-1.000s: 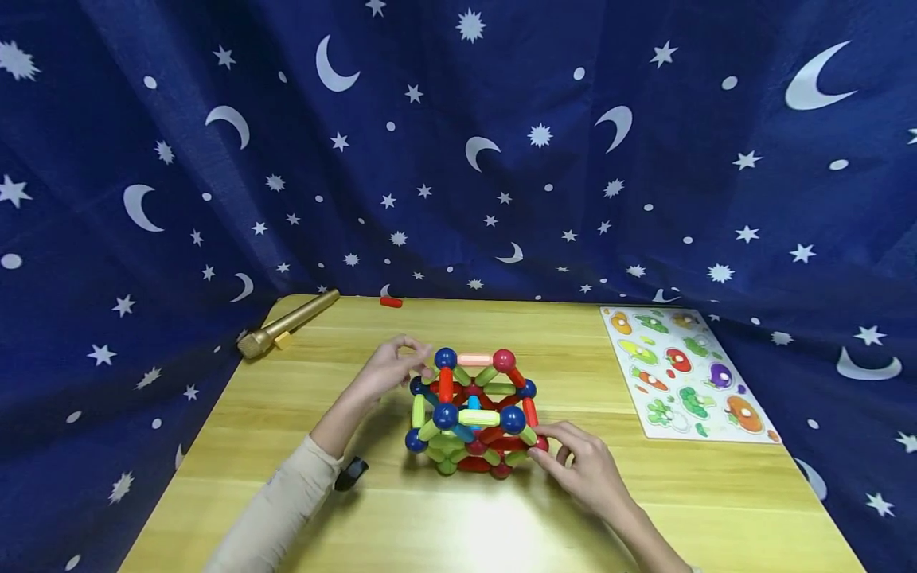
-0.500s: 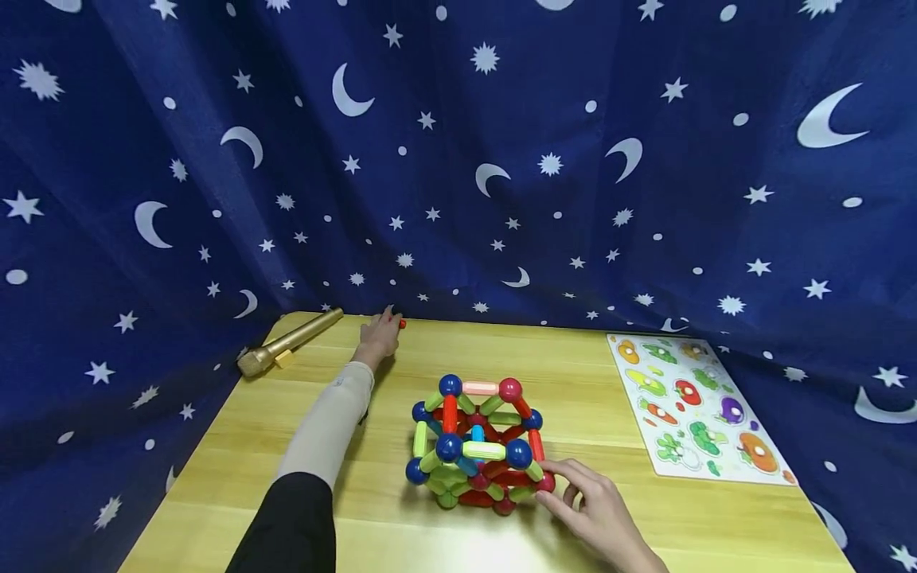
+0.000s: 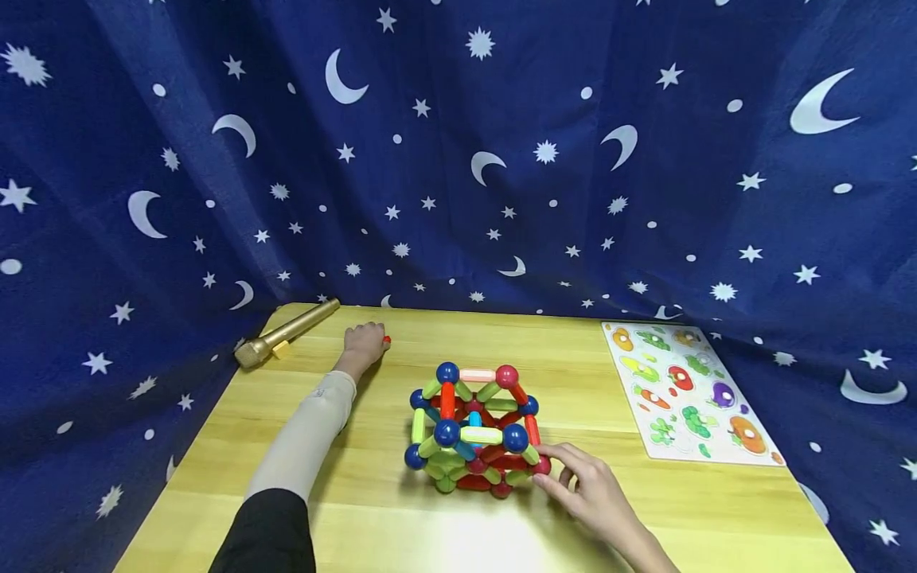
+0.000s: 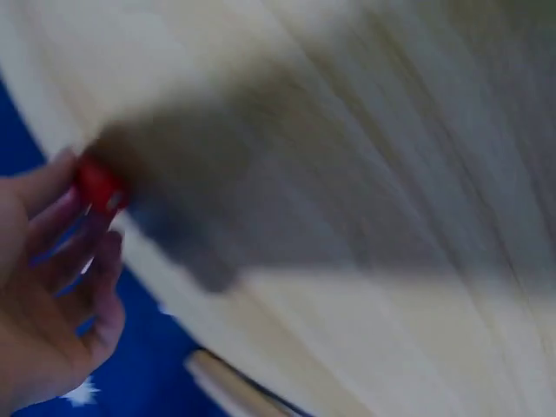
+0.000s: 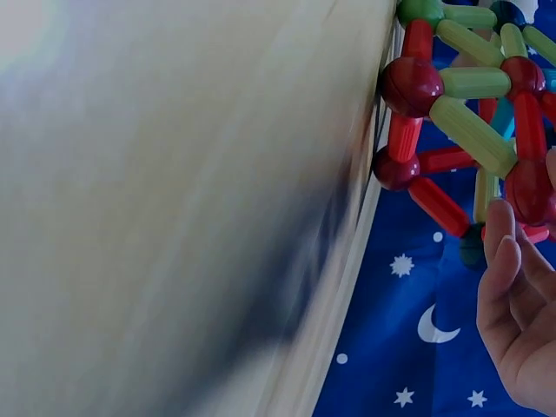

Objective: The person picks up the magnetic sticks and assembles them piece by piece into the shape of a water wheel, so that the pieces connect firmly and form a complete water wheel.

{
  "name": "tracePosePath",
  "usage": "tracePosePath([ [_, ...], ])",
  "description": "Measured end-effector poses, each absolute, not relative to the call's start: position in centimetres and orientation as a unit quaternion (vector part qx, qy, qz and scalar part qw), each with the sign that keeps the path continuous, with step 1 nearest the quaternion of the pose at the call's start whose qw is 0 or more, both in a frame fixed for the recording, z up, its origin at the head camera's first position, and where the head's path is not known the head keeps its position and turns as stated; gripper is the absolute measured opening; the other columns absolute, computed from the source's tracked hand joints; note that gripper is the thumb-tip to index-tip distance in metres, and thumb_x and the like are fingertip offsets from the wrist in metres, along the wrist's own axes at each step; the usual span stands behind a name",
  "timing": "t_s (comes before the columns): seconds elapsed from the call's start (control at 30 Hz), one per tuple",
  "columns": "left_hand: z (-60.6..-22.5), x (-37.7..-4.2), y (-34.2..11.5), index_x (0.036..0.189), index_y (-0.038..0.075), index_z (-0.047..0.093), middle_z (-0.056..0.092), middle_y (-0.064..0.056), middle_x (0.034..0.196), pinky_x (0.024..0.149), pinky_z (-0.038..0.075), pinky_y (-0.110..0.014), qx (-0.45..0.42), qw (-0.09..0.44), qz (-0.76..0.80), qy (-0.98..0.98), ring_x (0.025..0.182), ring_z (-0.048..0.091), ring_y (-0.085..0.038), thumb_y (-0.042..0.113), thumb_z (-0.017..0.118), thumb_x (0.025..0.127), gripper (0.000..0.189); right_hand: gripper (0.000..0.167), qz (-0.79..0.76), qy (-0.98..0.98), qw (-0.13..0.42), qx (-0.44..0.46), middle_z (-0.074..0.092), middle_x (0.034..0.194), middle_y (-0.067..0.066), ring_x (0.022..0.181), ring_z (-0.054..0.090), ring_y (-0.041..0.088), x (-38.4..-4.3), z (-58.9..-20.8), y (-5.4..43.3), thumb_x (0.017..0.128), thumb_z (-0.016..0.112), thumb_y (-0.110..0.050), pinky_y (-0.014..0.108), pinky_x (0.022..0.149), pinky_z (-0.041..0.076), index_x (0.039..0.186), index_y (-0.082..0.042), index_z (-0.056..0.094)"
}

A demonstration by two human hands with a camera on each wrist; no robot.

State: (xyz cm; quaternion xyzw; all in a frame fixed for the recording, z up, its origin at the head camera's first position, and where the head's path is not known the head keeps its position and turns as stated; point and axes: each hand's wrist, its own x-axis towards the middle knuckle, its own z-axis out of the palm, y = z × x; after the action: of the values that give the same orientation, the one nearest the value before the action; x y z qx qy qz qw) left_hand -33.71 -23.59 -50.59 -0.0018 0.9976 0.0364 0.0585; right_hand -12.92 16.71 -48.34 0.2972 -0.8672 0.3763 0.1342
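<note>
A frame of coloured rods and balls [image 3: 481,435] stands on the table. My right hand [image 3: 591,495] pinches the red ball [image 3: 541,465] at its lower right corner; the right wrist view shows the fingers of that hand [image 5: 521,313] curled by the same red ball [image 5: 530,191]. Toward the back left, my left hand [image 3: 364,342] holds a short red rod [image 3: 387,340] just over the table. In the left wrist view, thumb and fingertips pinch this red rod [image 4: 100,186], and the other fingers curl loosely.
A gold microphone [image 3: 286,333] lies at the back left with a small yellow-orange block [image 3: 282,349] beside it. On the right lies a vegetable puzzle board [image 3: 691,394]. A blue curtain [image 3: 458,159] with moons and stars hangs behind the wooden table [image 3: 401,525].
My left hand left the frame, reached to the back edge, took hold of the red rod and has drawn it slightly nearer. The right hand stays at the red ball.
</note>
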Motion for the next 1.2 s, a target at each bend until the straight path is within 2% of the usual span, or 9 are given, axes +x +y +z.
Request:
tracePosePath([
  [0.13,-46.9,-32.8,-21.2,0.100,0.010,0.067,0.071,-0.009,0.095,0.071,0.050,-0.038,0.017,0.080,0.173,0.982,0.087,0.065,-0.028,0.036,0.067,0.090,0.028,0.040,0.368,-0.871,0.151,0.288,0.069,0.090,-0.009,0.057,0.048,-0.011,-13.6,-48.1,17.3,0.075,0.082,-0.010,0.007,0.048,0.035,0.112,-0.016,0.070],
  [0.3,-40.2,-29.4,-16.9,0.112,0.014,0.065,0.073,-0.005,0.092,0.064,0.045,-0.027,0.050,0.030,0.394,0.917,0.079,0.063,-0.019,0.038,0.068,0.089,0.034,0.039,0.365,-0.874,0.154,0.283,0.068,0.087,-0.010,0.056,0.049,-0.010,-14.0,-47.8,17.4,0.074,0.082,-0.010,0.007,0.047,0.035,0.111,-0.015,0.070],
  [0.47,-36.0,-23.6,-11.3,0.116,0.020,0.063,0.074,0.000,0.085,0.055,0.046,-0.026,0.148,0.012,0.409,0.900,0.067,0.064,-0.013,0.030,0.065,0.092,0.026,0.038,0.368,-0.875,0.142,0.280,0.067,0.085,-0.011,0.057,0.048,-0.010,-14.0,-47.9,17.0,0.076,0.081,-0.013,0.007,0.047,0.035,0.112,-0.015,0.070],
  [0.57,-35.3,-21.0,-8.6,0.110,0.021,0.066,0.073,0.004,0.080,0.049,0.045,-0.023,0.191,0.007,0.365,0.911,0.056,0.060,-0.007,0.030,0.065,0.091,0.021,0.039,0.371,-0.872,0.147,0.283,0.067,0.085,-0.012,0.057,0.049,-0.010,-13.9,-48.0,16.8,0.075,0.082,-0.012,0.008,0.047,0.035,0.111,-0.015,0.070],
  [0.67,-35.4,-19.9,-7.2,0.108,0.020,0.067,0.072,0.005,0.078,0.047,0.042,-0.021,0.198,0.000,0.336,0.921,0.050,0.054,-0.003,0.032,0.066,0.091,0.020,0.039,0.373,-0.868,0.152,0.290,0.068,0.087,-0.011,0.057,0.049,-0.009,-13.9,-48.0,16.5,0.074,0.082,-0.012,0.008,0.048,0.036,0.112,-0.016,0.070],
  [0.9,-36.1,-19.3,-6.4,0.109,0.017,0.068,0.072,0.004,0.080,0.049,0.045,-0.021,0.194,0.025,0.324,0.926,0.057,0.057,0.000,0.030,0.068,0.091,0.022,0.037,0.375,-0.870,0.139,0.289,0.070,0.091,-0.008,0.056,0.050,-0.009,-13.8,-48.1,16.5,0.076,0.081,-0.015,0.008,0.048,0.037,0.112,-0.014,0.070],
  [1.1,-36.9,-19.1,-6.1,0.104,0.019,0.066,0.067,0.007,0.071,0.044,0.040,-0.020,0.207,0.028,0.303,0.930,0.050,0.053,-0.002,0.029,0.066,0.093,0.015,0.037,0.376,-0.873,0.131,0.281,0.071,0.092,-0.007,0.056,0.050,-0.009,-13.4,-48.4,16.6,0.076,0.081,-0.014,0.008,0.048,0.037,0.111,-0.014,0.071],
  [1.2,-37.4,-19.1,-5.8,0.108,0.019,0.061,0.064,0.008,0.069,0.043,0.039,-0.021,0.194,0.042,0.296,0.934,0.050,0.053,-0.004,0.031,0.066,0.093,0.019,0.037,0.377,-0.873,0.129,0.280,0.071,0.093,-0.006,0.056,0.050,-0.009,-13.1,-48.6,16.6,0.076,0.081,-0.015,0.008,0.048,0.037,0.111,-0.014,0.071],
])
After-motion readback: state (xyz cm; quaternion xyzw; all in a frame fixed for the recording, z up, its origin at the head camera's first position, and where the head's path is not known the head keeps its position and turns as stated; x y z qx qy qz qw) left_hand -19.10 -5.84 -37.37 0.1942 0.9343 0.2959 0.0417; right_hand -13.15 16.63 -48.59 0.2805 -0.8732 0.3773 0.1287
